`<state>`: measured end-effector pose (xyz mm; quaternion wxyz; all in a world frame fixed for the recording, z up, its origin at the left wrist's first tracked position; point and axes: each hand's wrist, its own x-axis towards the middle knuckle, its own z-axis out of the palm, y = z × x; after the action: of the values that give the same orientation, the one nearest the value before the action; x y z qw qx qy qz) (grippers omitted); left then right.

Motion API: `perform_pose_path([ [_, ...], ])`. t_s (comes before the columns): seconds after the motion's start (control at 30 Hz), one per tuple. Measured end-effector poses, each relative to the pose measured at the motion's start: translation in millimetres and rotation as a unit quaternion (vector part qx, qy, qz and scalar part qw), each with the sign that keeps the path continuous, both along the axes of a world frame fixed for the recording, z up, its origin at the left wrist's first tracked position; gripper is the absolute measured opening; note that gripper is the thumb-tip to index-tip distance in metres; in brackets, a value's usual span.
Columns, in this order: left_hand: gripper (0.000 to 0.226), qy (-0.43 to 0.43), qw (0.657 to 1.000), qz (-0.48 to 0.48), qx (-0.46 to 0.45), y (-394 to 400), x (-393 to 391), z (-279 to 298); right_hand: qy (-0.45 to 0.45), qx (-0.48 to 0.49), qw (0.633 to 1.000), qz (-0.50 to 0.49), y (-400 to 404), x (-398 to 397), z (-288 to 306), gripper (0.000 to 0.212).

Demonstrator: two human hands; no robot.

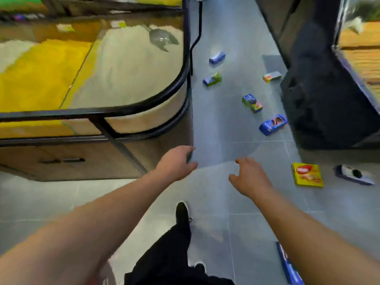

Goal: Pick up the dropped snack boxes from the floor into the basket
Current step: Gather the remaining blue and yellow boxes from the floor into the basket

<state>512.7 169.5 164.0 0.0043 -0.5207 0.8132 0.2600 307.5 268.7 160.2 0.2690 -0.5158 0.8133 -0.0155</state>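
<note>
Several snack boxes lie scattered on the grey tiled floor ahead of me. A yellow box lies flat to the right of my right hand, and a dark blue box lies beyond it. Farther up the aisle lie a blue cookie box, a green-and-blue box, another green-blue box, a blue box and a grey-orange box. One more blue box shows under my right forearm. My left hand hangs with loosely curled fingers, holding nothing. My right hand is relaxed and empty. No basket is in view.
A glass-topped bulk bin counter with a black frame fills the left side, with a scoop inside. A dark shelf unit borders the aisle on the right. My black shoe and trouser leg are below my hands.
</note>
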Motion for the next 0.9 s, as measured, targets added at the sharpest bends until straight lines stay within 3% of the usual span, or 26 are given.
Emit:
perform_pose_path([
  [0.27, 0.06, 0.027, 0.993, -0.115, 0.008, -89.7, -175.7, 0.2, 0.019, -0.009, 0.994, -0.106, -47.9, -145.1, 9.5, 0.06],
  [0.53, 0.059, 0.024, 0.984, -0.166, 0.051, -180.3, -334.2, -6.6, 0.028, 0.033, 0.983, -0.177, -106.3, -281.5, 5.4, 0.06],
  [0.73, 0.059, -0.013, 0.985, -0.162, 0.064, -221.6, -433.3, -20.3, 0.001, 0.051, 0.984, -0.169, -145.2, -385.0, -14.7, 0.06],
  [0.9, 0.06, -0.011, 0.992, -0.102, 0.076, -241.2, -516.3, -33.7, 0.004, 0.056, 0.989, -0.134, -182.1, -488.2, -27.3, 0.061],
])
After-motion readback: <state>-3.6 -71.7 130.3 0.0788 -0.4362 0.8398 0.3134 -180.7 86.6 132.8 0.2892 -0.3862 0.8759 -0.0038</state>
